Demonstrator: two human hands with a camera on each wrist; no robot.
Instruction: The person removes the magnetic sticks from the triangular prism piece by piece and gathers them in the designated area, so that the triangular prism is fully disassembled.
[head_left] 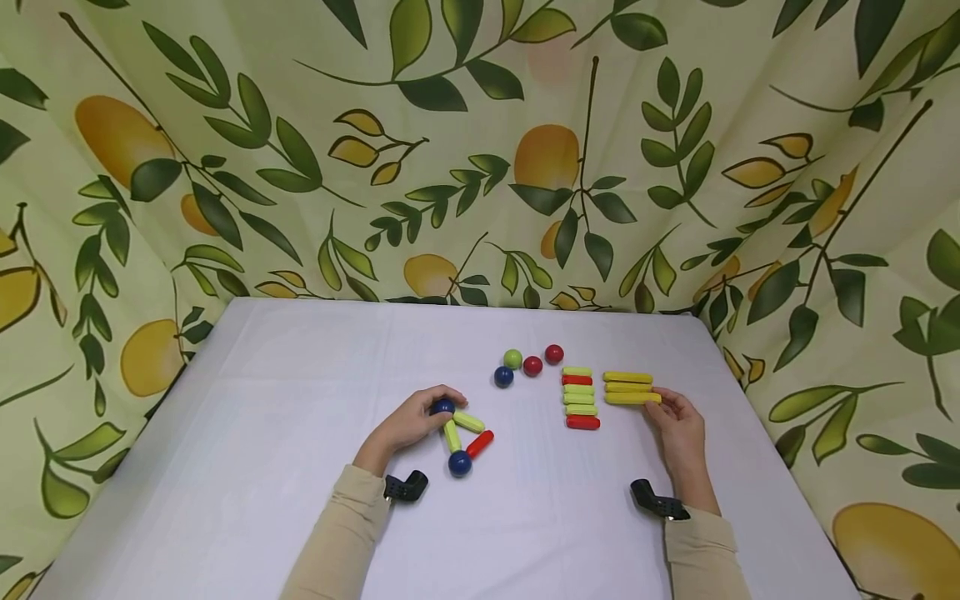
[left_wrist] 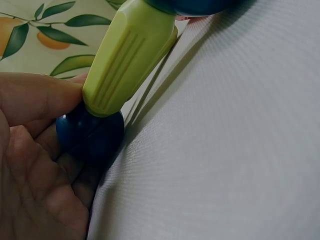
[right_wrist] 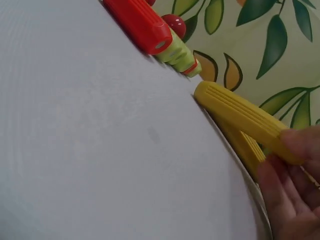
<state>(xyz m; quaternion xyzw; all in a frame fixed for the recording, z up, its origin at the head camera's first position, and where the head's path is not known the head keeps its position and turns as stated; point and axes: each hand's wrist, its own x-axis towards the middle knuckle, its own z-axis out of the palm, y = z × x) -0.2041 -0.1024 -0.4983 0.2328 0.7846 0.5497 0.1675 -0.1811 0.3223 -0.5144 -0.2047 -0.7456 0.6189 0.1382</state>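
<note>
My left hand [head_left: 414,418] grips a blue ball [left_wrist: 90,135] between thumb and fingers. Two light green rods meet this ball; one green rod [left_wrist: 127,60] runs to a second blue ball [head_left: 460,463] nearer me. From that second ball a red rod [head_left: 480,444] points up and right, while the other green rod [head_left: 469,422] slants away from the held ball. On the right side, my right hand [head_left: 681,425] pinches one end of a yellow rod [right_wrist: 245,117]. Two more yellow rods [head_left: 628,378] lie just beyond it, partly hidden in the right wrist view.
Between the hands, a column of green rods [head_left: 581,399] and red rods [head_left: 583,422] lies side by side. Behind are two red balls [head_left: 532,366], a green ball [head_left: 513,358] and a blue ball [head_left: 504,377]. A leaf-patterned curtain [head_left: 465,208] surrounds the white-covered table [head_left: 225,467].
</note>
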